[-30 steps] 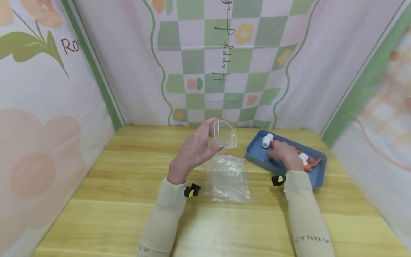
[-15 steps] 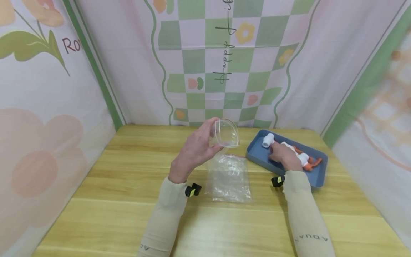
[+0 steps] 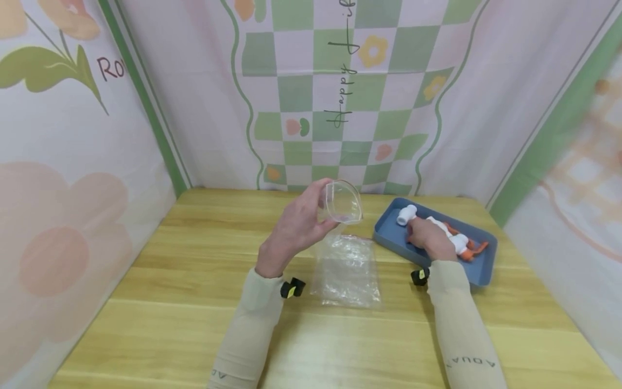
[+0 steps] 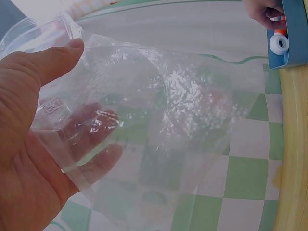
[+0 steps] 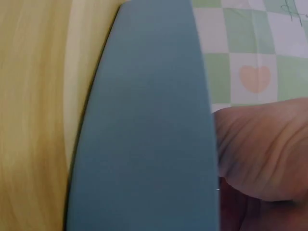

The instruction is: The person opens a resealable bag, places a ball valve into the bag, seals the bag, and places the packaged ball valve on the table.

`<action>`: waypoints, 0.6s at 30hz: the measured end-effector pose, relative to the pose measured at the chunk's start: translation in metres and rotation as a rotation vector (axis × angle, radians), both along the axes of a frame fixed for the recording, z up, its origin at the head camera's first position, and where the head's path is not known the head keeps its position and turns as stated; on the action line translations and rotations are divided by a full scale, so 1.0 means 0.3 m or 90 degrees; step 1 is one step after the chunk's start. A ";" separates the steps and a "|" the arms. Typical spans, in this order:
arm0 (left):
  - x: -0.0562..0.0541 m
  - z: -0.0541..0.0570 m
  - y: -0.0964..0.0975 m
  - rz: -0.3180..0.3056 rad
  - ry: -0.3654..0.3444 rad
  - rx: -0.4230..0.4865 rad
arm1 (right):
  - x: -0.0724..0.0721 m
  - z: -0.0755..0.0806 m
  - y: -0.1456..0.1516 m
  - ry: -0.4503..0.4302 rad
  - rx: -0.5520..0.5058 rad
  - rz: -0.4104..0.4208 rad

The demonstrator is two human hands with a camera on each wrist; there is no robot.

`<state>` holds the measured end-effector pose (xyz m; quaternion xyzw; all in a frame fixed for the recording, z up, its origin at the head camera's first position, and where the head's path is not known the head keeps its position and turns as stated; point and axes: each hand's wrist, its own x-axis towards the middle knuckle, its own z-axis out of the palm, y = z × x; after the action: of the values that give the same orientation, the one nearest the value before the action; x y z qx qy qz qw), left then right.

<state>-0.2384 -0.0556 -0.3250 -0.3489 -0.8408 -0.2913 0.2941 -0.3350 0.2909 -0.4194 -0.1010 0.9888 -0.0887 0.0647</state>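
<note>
My left hand (image 3: pixel 296 219) holds the rim of a clear plastic zip bag (image 3: pixel 344 201), its mouth spread wide. In the left wrist view the thumb lies over the clear film (image 4: pixel 192 106) and the other fingers show behind it. My right hand (image 3: pixel 427 237) reaches into the blue tray (image 3: pixel 389 229), its fingertips at a white tubular piece (image 3: pixel 407 214) with a hollow end. The left wrist view shows orange beside the ringed white end (image 4: pixel 279 44), near the right fingers. The tray wall (image 5: pixel 144 120) hides the right fingertips in the right wrist view.
White and orange pieces (image 3: pixel 460 244) lie in the tray to the right of the right hand. Clear plastic film (image 3: pixel 349 275) shows below the left hand; whether it is the same bag, I cannot tell. The wooden table (image 3: pixel 194 324) meets a patterned cloth (image 3: pixel 320 124) behind.
The right fingers have shifted slightly lower in the tray, and the white tubular piece has turned a little. More white shows beside the right hand. The left hand keeps its hold on the bag.
</note>
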 end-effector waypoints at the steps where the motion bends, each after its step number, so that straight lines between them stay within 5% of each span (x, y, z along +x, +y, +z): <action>1: 0.001 0.001 0.000 0.001 -0.005 0.000 | -0.001 0.000 -0.004 -0.002 -0.002 0.005; 8: 0.006 0.009 -0.002 0.011 -0.031 0.003 | -0.011 0.009 -0.027 0.056 0.012 0.045; 18: 0.001 0.002 -0.003 0.001 -0.006 0.009 | -0.009 -0.006 -0.018 0.062 -0.067 0.012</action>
<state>-0.2381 -0.0565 -0.3245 -0.3443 -0.8404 -0.2989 0.2930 -0.3377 0.2855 -0.4213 -0.1178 0.9837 -0.1353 0.0121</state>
